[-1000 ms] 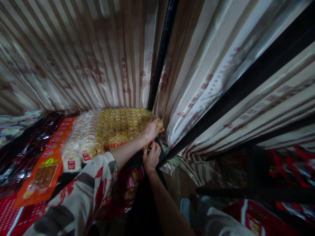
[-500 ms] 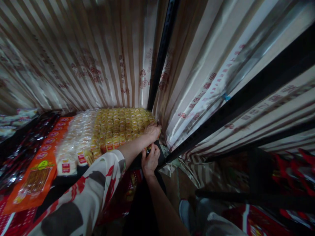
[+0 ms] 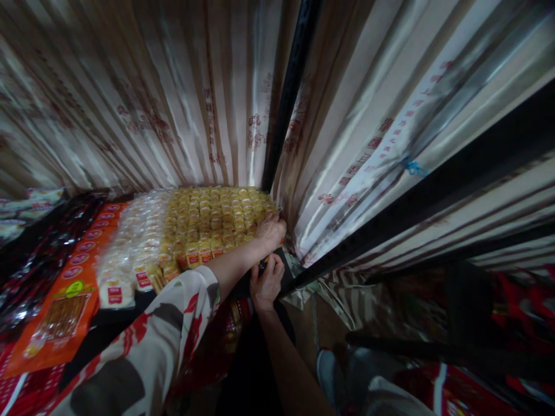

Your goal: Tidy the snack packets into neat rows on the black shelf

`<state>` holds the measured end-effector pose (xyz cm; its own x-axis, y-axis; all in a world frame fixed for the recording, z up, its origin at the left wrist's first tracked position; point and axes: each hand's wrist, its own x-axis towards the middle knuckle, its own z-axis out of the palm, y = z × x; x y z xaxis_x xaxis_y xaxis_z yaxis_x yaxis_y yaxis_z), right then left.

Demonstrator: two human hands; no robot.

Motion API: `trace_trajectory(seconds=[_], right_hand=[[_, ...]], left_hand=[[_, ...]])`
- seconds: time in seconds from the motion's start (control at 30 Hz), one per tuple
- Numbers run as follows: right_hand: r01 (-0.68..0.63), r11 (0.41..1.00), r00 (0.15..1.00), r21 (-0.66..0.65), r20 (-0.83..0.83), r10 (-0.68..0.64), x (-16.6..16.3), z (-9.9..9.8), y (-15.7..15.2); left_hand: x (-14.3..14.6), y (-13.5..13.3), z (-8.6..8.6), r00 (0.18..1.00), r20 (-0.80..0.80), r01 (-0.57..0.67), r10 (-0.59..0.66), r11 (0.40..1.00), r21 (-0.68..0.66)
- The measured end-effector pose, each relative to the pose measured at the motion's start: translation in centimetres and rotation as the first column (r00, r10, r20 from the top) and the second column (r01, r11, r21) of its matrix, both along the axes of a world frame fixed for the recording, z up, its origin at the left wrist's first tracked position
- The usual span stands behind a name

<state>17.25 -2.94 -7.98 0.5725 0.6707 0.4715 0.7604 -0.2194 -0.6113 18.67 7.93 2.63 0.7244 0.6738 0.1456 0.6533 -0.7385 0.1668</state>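
Observation:
My left hand (image 3: 271,231) reaches in on a patterned sleeve and lies curled on the right end of the rows of yellow snack packets (image 3: 212,219), beside the striped side wall. Its fingers are closed down among the packets, on one of them as far as I can see. Just below it, my right hand (image 3: 266,281) is closed on something dark at the front edge of the shelf (image 3: 117,315). What it grips is in shadow.
Left of the yellow packets lie clear-wrapped pale packets (image 3: 139,242), orange packs (image 3: 69,294) and dark glossy packs (image 3: 39,254). A black upright post (image 3: 288,98) stands in the back corner. A black shelf bar (image 3: 390,222) runs diagonally on the right. Red packs (image 3: 511,312) lie lower right.
One second ago my left hand held a yellow packet up above the rows. It has since dropped down into the right corner of the rows. My right hand has stayed where it was.

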Motion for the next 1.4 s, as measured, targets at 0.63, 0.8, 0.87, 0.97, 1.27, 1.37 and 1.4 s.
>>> trace_trajectory(seconds=[0.63, 0.8, 0.87, 0.97, 1.27, 1.37, 1.4], right_hand=[[-0.008, 1.000, 1.000, -0.013, -0.006, 0.008, 0.0, -0.2, -0.1], [0.015, 1.000, 1.000, -0.022, -0.013, -0.016, -0.1, 0.0, 0.0], [0.017, 0.999, 1.000, -0.029, -0.008, -0.017, -0.1, 0.0, 0.0], [-0.002, 0.999, 1.000, -0.037, -0.013, 0.001, 0.1, -0.3, 0.0], [-0.041, 0.999, 0.998, 0.026, -0.054, 0.043, 0.2, -0.3, 0.3], [-0.029, 0.998, 0.999, 0.052, -0.029, 0.031, 0.0, 0.3, 0.3], [-0.029, 0.998, 0.999, 0.061, -0.027, 0.030, -0.1, 0.4, 0.3]], left_hand=[[-0.1, -0.9, -0.5, 0.992, 0.066, -0.102, 0.103, 0.995, -0.024], [-0.5, -0.8, -0.6, 0.997, 0.059, -0.050, 0.050, 0.999, -0.009], [-0.8, -1.0, -0.5, 0.996, 0.084, -0.016, 0.015, 1.000, 0.010], [-1.8, -2.3, 0.0, 0.988, 0.153, 0.025, -0.030, 0.999, 0.032], [-10.9, -9.4, -1.2, 0.888, 0.433, -0.135, 0.152, 0.988, -0.069], [-14.7, -11.4, -2.6, 0.854, 0.475, -0.189, 0.211, 0.977, -0.094], [-15.8, -11.9, -3.1, 0.844, 0.486, -0.198, 0.227, 0.974, -0.111]])
